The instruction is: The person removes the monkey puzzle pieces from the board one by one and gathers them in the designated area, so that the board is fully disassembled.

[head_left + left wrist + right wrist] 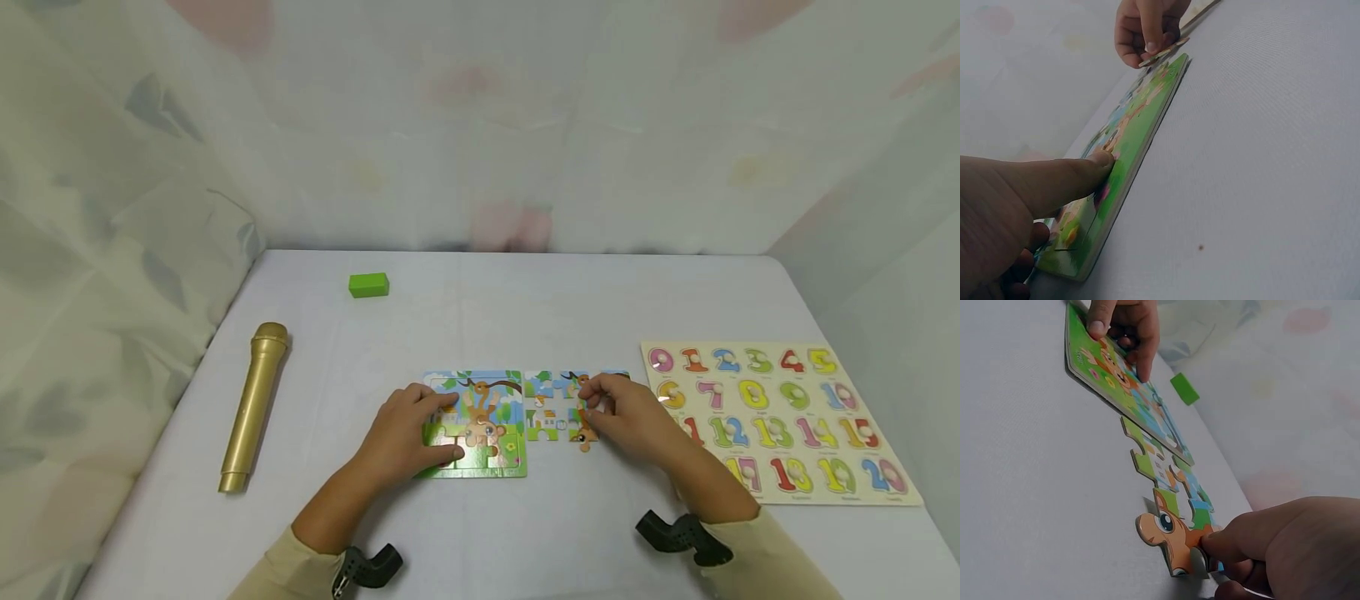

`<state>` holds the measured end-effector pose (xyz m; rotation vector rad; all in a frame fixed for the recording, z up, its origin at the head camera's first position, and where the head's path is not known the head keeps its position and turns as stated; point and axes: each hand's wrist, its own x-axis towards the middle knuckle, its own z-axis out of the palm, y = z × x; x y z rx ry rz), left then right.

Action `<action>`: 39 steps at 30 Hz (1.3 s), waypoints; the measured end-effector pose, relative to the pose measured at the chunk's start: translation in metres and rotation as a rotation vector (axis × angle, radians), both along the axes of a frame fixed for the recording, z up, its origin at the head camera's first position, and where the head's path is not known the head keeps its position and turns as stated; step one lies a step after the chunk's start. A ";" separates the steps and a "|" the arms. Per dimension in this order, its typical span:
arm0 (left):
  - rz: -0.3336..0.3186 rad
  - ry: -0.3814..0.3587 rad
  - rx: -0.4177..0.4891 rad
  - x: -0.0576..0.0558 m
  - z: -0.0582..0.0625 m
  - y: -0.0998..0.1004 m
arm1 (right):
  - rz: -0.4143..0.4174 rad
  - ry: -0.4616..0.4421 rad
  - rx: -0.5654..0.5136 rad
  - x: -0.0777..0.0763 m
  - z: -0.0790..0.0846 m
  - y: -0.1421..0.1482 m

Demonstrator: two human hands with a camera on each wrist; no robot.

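My left hand [405, 433] lies over the left side of a jigsaw board [512, 463] with a monkey picture, its thumb and index finger spread and pressing on top. Just right of the board, my right hand [628, 415] pinches a jigsaw piece [1175, 537] with a brown animal face between thumb and fingers. In the left wrist view that piece is tilted, and I cannot tell whether it still touches the table. Several loose jigsaw pieces [542, 427] lie between the board and the right hand, partly hidden by its fingers.
A number puzzle board [780, 450] lies at the right, partly under the right forearm. A gold microphone [255, 408] lies at the left, and a green block [368, 286] sits near the table's back edge. Patterned cloth [480, 125] hangs behind.
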<state>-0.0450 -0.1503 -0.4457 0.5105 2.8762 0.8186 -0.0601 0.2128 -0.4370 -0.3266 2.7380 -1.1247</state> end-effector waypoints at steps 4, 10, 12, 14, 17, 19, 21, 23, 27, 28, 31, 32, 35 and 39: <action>0.001 0.002 -0.005 0.000 0.000 0.000 | -0.006 0.008 0.032 0.001 0.000 -0.002; -0.001 0.013 -0.009 0.000 -0.001 0.000 | -0.014 0.029 0.050 0.001 -0.001 -0.003; -0.004 0.013 -0.011 0.001 -0.001 0.000 | -0.012 0.039 0.051 0.001 -0.001 -0.003; -0.007 0.012 -0.013 0.001 -0.001 0.000 | -0.010 0.051 0.049 0.002 -0.002 -0.003; -0.015 0.013 -0.012 0.001 -0.002 -0.001 | -0.015 0.067 0.046 0.003 -0.003 -0.002; -0.020 0.016 -0.014 0.001 -0.002 -0.001 | -0.019 0.077 0.044 0.003 -0.004 -0.002; -0.024 0.018 -0.020 0.002 -0.002 -0.001 | -0.026 0.083 0.041 0.003 -0.005 -0.003; -0.025 0.020 -0.026 0.002 -0.001 -0.001 | -0.031 0.090 0.039 0.003 -0.006 -0.003; -0.031 0.026 -0.042 0.003 0.001 -0.001 | -0.041 0.095 0.033 0.004 -0.007 -0.003; -0.032 0.027 -0.047 0.003 0.001 0.000 | -0.042 0.098 0.032 0.004 -0.007 -0.003; -0.033 0.032 -0.062 0.004 0.002 0.001 | -0.045 0.103 0.026 0.005 -0.008 -0.003; -0.033 0.035 -0.071 0.004 0.002 0.001 | -0.046 0.105 0.023 0.005 -0.008 -0.003; -0.035 0.052 -0.091 0.006 0.003 0.003 | -0.051 0.102 0.016 0.005 -0.009 -0.002; -0.037 0.084 -0.104 0.009 0.004 0.006 | -0.067 0.096 0.010 0.006 -0.009 -0.002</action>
